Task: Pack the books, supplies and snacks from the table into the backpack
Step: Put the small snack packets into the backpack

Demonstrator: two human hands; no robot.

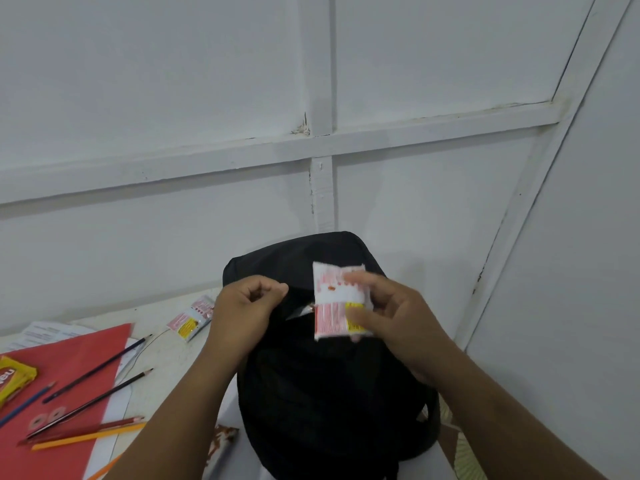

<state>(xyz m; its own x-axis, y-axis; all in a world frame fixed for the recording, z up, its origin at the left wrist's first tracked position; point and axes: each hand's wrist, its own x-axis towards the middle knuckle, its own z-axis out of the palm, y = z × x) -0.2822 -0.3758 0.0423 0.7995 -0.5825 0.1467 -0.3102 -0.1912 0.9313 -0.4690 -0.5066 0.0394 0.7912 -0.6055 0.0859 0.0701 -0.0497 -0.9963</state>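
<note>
Right hand [391, 317] grips the red-and-white foil snack packet [337, 301] above the black fabric backpack [322, 393]; left hand [242, 310], pinched closed on the pocket edge, should widen the opening before insertion.

Left hand [247, 306] pinched shut — right hand [388, 313] in a closed grip.

White panelled wall [173, 98] with raised battens behind; patterned floor [465, 452] lower right.
</note>
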